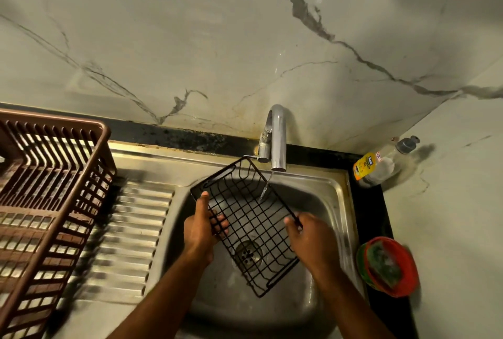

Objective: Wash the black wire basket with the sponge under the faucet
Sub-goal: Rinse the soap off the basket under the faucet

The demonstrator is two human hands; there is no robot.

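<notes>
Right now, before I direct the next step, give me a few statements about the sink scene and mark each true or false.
1. Both hands hold the black wire basket. True: left hand and right hand grip opposite edges.
2. The faucet is off. False: water is running.
3. The sponge is in the right hand. False: it lies in the red bowl.
4. A brown dish rack stands left of the sink. True.

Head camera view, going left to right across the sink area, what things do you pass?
Brown dish rack → left hand → black wire basket → right hand → red bowl holding the sponge.
</notes>
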